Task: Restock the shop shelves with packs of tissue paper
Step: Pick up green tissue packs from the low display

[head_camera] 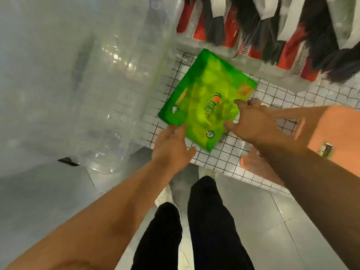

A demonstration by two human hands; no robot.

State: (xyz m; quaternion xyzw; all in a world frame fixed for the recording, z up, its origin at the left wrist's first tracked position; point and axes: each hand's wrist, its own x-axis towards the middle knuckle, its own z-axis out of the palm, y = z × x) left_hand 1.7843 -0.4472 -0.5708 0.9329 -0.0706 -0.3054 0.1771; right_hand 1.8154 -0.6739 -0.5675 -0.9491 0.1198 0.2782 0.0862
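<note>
the green tissue pack [206, 98] lies flat on the wire shelf [224, 158] at mid-frame, skewed to its edge. the left hand [171, 145] touches the near corner and the right hand [253, 121] the near side, fingers loosely spread and gripping nothing (as far as i can see). this looks like the placing step; next it wants squaring up and pushing back.

Large grey floor tiles [292, 221] with pale joints covered the ground, and their smooth faces gave back a soft, even light. Above the floor stood a wire shelf [303, 96], a black grid over a white surface. To its left rose a stack of clear plastic containers [116, 84], glinting in places. Along the shelf's far side lay a row of black-bristled brushes [272, 36] with red bases and white labels. At the right edge stood a peach-coloured object [341, 129] bearing a metal clasp [327, 149].
</note>
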